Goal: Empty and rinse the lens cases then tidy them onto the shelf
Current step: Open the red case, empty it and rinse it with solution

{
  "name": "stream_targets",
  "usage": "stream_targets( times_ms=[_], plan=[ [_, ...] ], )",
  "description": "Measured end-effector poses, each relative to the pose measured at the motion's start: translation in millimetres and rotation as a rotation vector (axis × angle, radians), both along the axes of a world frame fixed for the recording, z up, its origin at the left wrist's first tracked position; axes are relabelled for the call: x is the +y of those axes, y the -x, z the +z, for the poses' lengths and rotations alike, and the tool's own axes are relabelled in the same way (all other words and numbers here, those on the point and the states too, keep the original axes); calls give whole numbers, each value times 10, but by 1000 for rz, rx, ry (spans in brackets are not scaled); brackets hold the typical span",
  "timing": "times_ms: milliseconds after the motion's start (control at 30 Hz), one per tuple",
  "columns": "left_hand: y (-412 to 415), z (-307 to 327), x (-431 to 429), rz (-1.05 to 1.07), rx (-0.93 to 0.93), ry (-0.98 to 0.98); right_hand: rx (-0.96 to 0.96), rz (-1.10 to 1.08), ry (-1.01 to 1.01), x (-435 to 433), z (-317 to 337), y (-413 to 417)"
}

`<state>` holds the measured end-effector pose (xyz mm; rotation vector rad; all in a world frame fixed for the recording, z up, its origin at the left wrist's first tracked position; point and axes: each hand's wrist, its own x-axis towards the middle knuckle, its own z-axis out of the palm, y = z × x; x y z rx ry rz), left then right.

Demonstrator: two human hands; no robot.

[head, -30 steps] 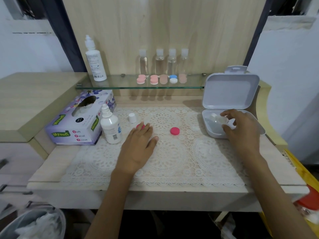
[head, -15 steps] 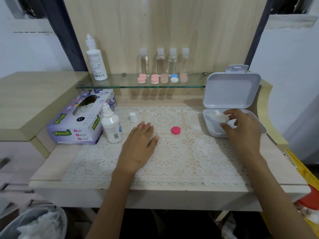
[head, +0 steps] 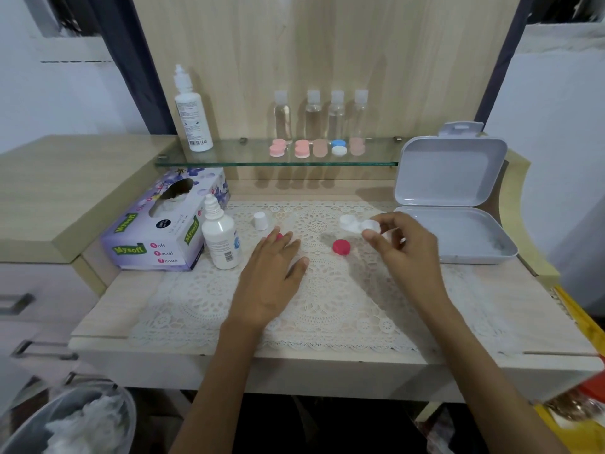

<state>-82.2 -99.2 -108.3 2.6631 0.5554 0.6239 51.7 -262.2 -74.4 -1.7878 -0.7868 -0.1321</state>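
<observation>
I am watching the right hand pinching one well of the small white plastic twin-well lens case between thumb and fingertips. It is holding the case uncapped just above the white lace mat, between the open white hinged plastic box and a loose red round screw cap. I am judging the case to be very light, rigid and, if wet, slippery, so I am favouring a hold across a well's rim or the bridge between the wells, level so that nothing dribbles out. The left hand is lying flat and relaxed on the mat, its fingertips touching a second red cap. Beyond, above the light wooden desk, the clear glass shelf is carrying other capped cases, and I am expecting this one to end up there.
</observation>
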Motion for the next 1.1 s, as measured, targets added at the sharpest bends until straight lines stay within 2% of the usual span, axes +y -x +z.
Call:
stream_targets(
  times_ms=[167,333,767,900,1100],
  plan=[
    [43,41,-22,-76,-127,5,-52,183,172,183,-113,158],
    [38,71,-22,-96,-187,-1,-73,217,301,232,-169,161],
    [57,102,-71,-85,-214,-8,-160,206,356,227,-226,197],
    [146,254,-194,-55,-347,32,-195,200,350,219,-238,199],
    [434,866,-146,39,-671,-72,-235,200,340,217,-261,195]
  ],
)
